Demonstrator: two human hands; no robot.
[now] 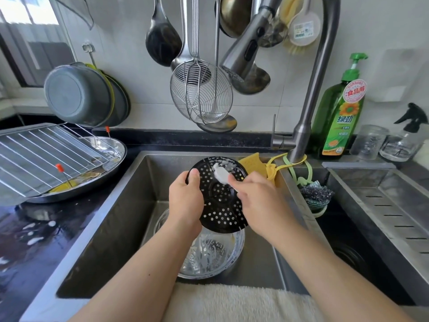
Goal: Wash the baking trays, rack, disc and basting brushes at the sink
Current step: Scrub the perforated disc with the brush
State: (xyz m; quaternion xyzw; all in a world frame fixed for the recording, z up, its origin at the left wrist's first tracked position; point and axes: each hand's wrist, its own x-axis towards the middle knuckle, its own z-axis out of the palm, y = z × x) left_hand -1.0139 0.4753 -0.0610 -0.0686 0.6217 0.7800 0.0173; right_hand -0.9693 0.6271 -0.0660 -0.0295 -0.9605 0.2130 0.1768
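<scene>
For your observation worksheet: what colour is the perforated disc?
Black, dotted with round holes; head view.

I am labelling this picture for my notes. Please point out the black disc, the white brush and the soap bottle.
black disc (222, 212): head view, lower part of its holed face.
white brush (220, 174): head view, its soapy white head.
soap bottle (339, 117): head view, middle of its green body.

Bright daylight comes from the window (27, 10) at upper left, which is blown out to white. Glare streaks the wet counter (30, 231) and the rack (46, 154). The sink (120, 228) walls lie in soft shadow. Wide-angle bending curves the edges; fine detail is slightly soft throughout.
</scene>
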